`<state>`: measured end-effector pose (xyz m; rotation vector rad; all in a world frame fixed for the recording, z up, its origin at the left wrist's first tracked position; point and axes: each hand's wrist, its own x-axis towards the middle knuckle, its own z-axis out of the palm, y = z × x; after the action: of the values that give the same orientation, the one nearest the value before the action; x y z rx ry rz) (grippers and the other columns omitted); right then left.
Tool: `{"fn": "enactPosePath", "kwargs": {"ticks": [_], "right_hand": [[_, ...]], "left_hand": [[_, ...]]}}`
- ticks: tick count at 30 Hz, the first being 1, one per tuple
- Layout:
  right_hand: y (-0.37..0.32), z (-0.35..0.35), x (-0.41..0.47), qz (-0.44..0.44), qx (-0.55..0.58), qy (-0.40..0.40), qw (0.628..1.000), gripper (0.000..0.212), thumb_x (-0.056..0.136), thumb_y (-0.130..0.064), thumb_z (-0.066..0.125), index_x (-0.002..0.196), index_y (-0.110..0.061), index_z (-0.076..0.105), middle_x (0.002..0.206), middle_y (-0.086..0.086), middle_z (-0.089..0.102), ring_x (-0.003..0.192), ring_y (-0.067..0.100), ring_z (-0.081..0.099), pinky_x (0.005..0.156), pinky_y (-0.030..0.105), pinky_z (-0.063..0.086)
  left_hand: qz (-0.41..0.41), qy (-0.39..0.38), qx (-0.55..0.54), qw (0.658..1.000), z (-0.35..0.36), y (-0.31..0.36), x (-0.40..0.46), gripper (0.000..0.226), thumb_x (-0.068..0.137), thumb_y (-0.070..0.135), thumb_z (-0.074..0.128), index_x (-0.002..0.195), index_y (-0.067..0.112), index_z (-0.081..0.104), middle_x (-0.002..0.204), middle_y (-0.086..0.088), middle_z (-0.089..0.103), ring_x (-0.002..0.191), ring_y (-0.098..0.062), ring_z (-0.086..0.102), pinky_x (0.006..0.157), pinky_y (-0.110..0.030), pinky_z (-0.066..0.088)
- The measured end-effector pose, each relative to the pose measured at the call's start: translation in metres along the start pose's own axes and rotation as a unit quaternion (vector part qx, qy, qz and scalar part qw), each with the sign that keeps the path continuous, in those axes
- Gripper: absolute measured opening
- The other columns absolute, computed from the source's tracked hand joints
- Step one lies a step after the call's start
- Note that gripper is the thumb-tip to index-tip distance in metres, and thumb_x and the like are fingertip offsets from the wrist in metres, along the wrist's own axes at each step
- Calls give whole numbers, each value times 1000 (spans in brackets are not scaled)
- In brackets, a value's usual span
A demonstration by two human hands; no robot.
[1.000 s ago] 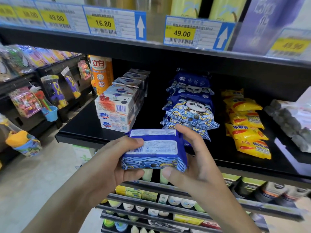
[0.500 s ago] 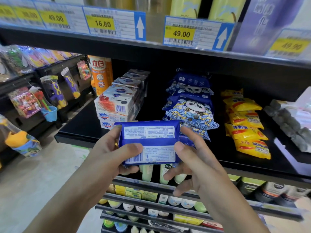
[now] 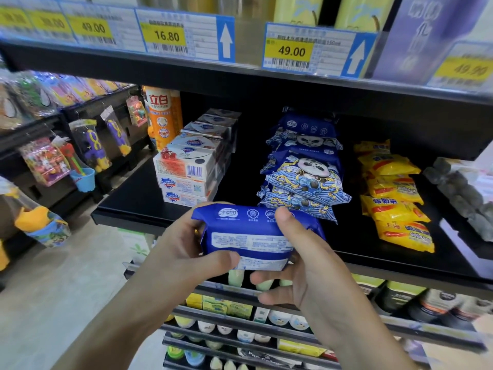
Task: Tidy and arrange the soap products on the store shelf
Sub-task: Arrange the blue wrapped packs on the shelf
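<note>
Both hands hold one blue soap pack (image 3: 246, 236) in front of the black shelf (image 3: 138, 201), just before its front edge. The left hand (image 3: 184, 252) grips the pack's left end, thumb curled across the lower white label and fingers behind. The right hand (image 3: 298, 263) clamps the right end, thumb pressed on the upper face and fingers curled beneath. The pack is a soft blue wrapper with a white printed panel and small white icons along its top edge. On the shelf behind lie a row of matching panda-print packs (image 3: 304, 177), stacked white soap boxes (image 3: 189, 172) to the left and yellow soap packs (image 3: 394, 193) to the right.
</note>
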<state>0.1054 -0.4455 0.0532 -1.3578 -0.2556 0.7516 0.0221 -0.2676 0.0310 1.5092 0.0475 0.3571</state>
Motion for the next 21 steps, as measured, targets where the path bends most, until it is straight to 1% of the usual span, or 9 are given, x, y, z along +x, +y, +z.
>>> {"fn": "enactPosePath", "kwargs": {"ticks": [3, 6, 8, 11, 13, 15, 17, 19, 21], "right_hand": [[2, 2, 0, -8, 20, 30, 999, 70, 68, -62, 86, 114, -11, 70, 96, 16, 78, 71, 27, 71, 54, 33, 58], [7, 1, 1, -30, 39, 49, 998, 48, 71, -50, 81, 103, -15, 75, 94, 17, 77, 71, 27, 70, 57, 35, 58], [9, 0, 1, -53, 50, 55, 996, 39, 68, -46, 81, 98, -22, 79, 95, 16, 77, 73, 28, 71, 60, 36, 59], [10, -3, 2, -85, 50, 46, 994, 43, 64, -46, 81, 101, -25, 78, 98, 12, 77, 81, 30, 72, 67, 37, 61], [12, -6, 3, -98, 37, 34, 994, 42, 64, -43, 82, 101, -25, 77, 102, 8, 78, 87, 28, 73, 74, 38, 62], [14, -9, 3, -108, 12, 27, 994, 43, 64, -44, 82, 103, -28, 76, 106, 2, 78, 90, 23, 76, 82, 43, 62], [16, -12, 2, -120, -8, 20, 993, 41, 65, -43, 81, 104, -30, 75, 109, 1, 77, 92, 22, 76, 85, 43, 61], [18, -14, 1, -139, -22, 13, 990, 42, 66, -42, 81, 105, -29, 75, 110, 3, 75, 97, 23, 75, 81, 36, 62], [19, -16, 0, -160, -60, 8, 985, 46, 65, -43, 80, 109, -30, 73, 110, 0, 73, 100, 23, 72, 81, 34, 60]], "left_hand": [[0, -7, 5, 1000, -3, -3, 0, 49, 69, 17, 85, 113, 38, 74, 117, -7, 77, 109, -24, 73, 92, -24, 58], [-13, -27, 33, 999, -9, -7, -1, 60, 76, 29, 86, 132, 38, 65, 130, -5, 72, 122, -23, 67, 98, -34, 59], [-41, -31, 38, 998, -13, -8, -2, 70, 78, 52, 87, 141, 43, 57, 139, 3, 67, 131, -17, 62, 101, -38, 56], [-105, -10, -8, 994, -14, -10, 0, 82, 65, 81, 80, 138, 50, 59, 141, 8, 66, 131, -16, 63, 105, -47, 48], [-149, 12, -38, 988, -12, -10, 2, 86, 53, 93, 75, 129, 54, 64, 135, 10, 70, 125, -17, 67, 98, -47, 55], [-183, 24, -58, 981, -7, -5, 5, 91, 42, 100, 71, 121, 55, 69, 128, 11, 73, 115, -17, 73, 82, -40, 63], [-229, 51, -78, 969, -3, 0, 9, 97, 31, 101, 71, 114, 50, 75, 118, 8, 78, 101, -20, 78, 65, -36, 64], [-271, 69, -95, 955, -2, 6, 10, 99, 38, 99, 70, 118, 41, 74, 111, 1, 80, 89, -27, 80, 57, -39, 62], [-290, 61, -121, 947, -3, 11, 8, 92, 49, 92, 69, 120, 33, 74, 107, -8, 80, 78, -34, 79, 55, -41, 61]]}}
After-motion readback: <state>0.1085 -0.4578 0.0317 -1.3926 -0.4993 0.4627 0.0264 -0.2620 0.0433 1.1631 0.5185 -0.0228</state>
